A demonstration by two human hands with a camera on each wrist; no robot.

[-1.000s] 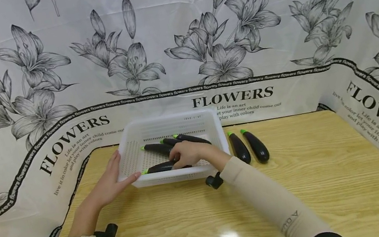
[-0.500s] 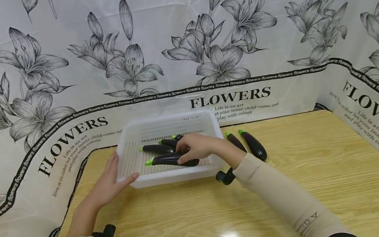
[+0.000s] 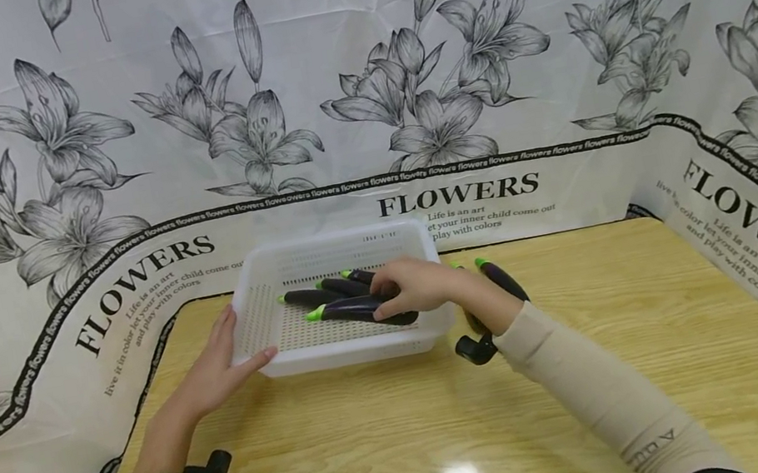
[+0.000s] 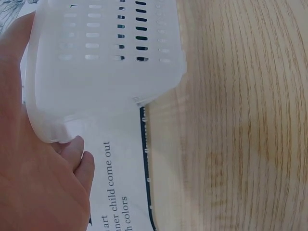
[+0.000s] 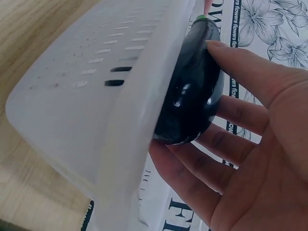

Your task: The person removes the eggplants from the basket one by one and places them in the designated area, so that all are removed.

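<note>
A white perforated plastic basket (image 3: pixel 356 349) stands near the back of the table. My left hand (image 3: pixel 215 369) holds its left front corner, with the thumb on the front rim; the left wrist view shows fingers bent around the basket's end (image 4: pixel 96 82). In my right hand (image 3: pixel 420 284) is a dark eggplant with a green tip (image 3: pixel 350 311), raised over the front of the basket. Thumb and fingers grip its thick end (image 5: pixel 192 91) beside the rim in the right wrist view. Several more eggplants (image 3: pixel 304 299) lie in the basket behind it, partly covered by the right hand.
Two eggplants lie on the table right of the basket: one (image 3: pixel 503 279) shows well, the other is mostly behind the right wrist. A white cloth printed with flowers (image 3: pixel 466 213) rises along the back and sides of the wood-grain table (image 3: pixel 355 444).
My right hand has lifted the front eggplant off the basket floor and moved it rightward. The right forearm now covers more of the eggplants on the table. My left hand stays at the basket.
</note>
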